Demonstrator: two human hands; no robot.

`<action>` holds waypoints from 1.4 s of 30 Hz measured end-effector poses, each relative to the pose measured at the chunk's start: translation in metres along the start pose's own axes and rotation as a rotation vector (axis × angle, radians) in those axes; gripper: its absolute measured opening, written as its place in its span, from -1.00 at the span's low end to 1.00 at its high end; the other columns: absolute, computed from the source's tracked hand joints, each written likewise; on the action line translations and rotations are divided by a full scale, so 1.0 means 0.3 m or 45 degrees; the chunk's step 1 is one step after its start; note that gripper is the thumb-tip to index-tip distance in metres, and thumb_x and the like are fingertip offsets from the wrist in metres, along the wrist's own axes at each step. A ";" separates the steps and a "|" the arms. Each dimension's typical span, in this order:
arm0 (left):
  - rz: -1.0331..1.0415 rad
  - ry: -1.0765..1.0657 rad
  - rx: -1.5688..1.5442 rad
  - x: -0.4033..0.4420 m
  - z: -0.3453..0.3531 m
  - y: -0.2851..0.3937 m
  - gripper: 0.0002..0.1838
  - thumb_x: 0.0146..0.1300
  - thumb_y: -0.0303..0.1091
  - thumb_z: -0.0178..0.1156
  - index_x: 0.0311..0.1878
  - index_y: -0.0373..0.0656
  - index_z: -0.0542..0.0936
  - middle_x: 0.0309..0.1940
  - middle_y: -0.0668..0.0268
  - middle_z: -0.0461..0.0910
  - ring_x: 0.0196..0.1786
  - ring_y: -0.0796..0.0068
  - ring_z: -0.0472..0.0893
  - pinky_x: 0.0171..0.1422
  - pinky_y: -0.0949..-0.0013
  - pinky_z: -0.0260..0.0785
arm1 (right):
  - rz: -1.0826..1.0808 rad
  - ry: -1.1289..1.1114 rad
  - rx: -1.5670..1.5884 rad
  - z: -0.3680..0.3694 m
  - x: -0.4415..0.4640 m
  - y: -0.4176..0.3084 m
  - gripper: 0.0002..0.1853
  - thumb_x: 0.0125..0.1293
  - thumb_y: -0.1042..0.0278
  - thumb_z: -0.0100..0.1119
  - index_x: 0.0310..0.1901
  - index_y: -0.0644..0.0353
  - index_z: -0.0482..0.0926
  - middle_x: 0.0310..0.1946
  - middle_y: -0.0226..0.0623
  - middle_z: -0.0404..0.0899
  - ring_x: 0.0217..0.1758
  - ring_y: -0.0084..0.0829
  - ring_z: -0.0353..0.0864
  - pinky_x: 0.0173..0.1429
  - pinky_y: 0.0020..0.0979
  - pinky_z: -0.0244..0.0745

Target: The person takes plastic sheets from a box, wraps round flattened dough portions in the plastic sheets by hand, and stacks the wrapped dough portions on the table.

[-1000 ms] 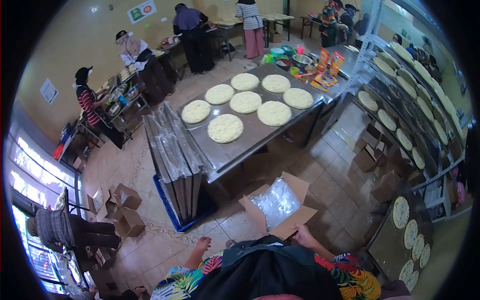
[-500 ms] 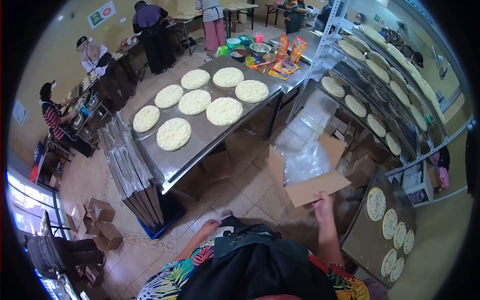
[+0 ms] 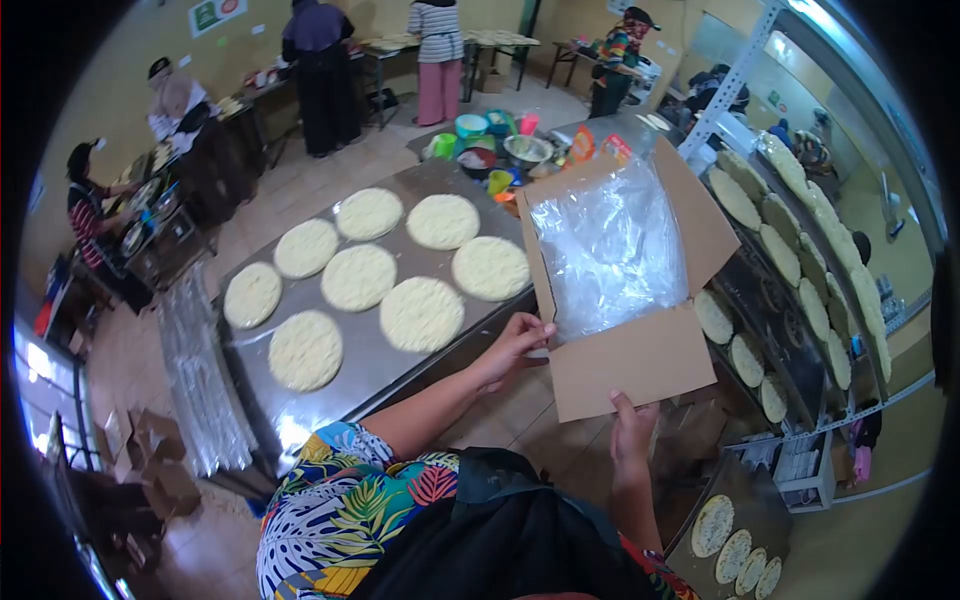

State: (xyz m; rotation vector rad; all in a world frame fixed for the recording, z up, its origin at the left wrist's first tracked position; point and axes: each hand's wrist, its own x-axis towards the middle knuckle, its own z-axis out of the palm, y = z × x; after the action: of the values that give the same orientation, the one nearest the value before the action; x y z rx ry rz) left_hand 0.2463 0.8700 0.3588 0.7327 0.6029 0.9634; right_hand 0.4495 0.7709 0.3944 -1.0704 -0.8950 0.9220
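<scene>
An open cardboard box (image 3: 632, 362) is tilted up in front of me, its flaps spread. Clear plastic wrapping or bags (image 3: 610, 250) lie inside it. My left hand (image 3: 518, 348) grips the box's near left corner, thumb on top. My right hand (image 3: 632, 428) pinches the edge of the near flap between thumb and fingers. Left of the box, several pale round flat doughs (image 3: 422, 314) lie on a metal table (image 3: 385, 372).
A metal rack (image 3: 735, 75) with trays of flat rounds (image 3: 745, 358) stands at right. Below it, speckled rounds (image 3: 712, 525) lie on a low tray. Plastic-wrapped panels (image 3: 200, 380) stand at the table's left. Bowls (image 3: 527, 150) sit beyond; several people work along the walls.
The box has come up from near the floor to table height. My left hand has moved from my side to the box's corner. My right hand still holds the flap.
</scene>
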 end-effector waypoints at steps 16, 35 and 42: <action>0.200 0.573 -0.013 1.029 -0.077 0.156 -0.23 0.34 0.33 -0.22 0.34 -0.14 0.22 0.31 0.16 0.26 0.36 0.17 0.24 0.24 -0.08 0.26 | 0.447 -0.483 0.106 -0.017 1.150 0.333 -0.68 0.15 0.57 0.23 -0.02 0.27 0.50 -0.14 -0.35 0.55 -0.08 -0.50 0.54 -0.03 -0.45 0.47; 0.117 0.940 0.803 1.434 -0.195 -0.190 -0.13 0.37 0.32 -0.30 0.28 -0.44 0.27 0.18 -0.14 0.41 0.27 -0.04 0.38 0.35 0.24 0.17 | -0.243 0.093 -0.852 -0.351 1.520 0.509 -0.51 0.27 0.29 0.22 0.17 0.22 0.30 -0.15 -0.24 0.42 -0.23 -0.39 0.45 -0.17 -0.38 0.44; -0.007 0.777 0.457 1.396 -0.230 -0.218 -0.31 0.29 -0.03 0.16 0.33 -0.26 0.24 -0.17 0.28 0.53 -0.28 0.46 0.49 -0.14 0.38 0.34 | -0.345 -0.497 -0.814 -0.049 1.765 0.447 -0.63 0.18 0.40 0.25 0.03 0.23 0.47 -0.05 -0.22 0.45 0.00 -0.34 0.46 -0.02 -0.40 0.41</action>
State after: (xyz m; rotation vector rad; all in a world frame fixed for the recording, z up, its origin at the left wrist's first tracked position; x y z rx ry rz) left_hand 0.4156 1.2354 0.2098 0.7472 1.3365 1.0901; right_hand 0.6254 1.2853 0.3381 -1.2772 -1.6910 0.6316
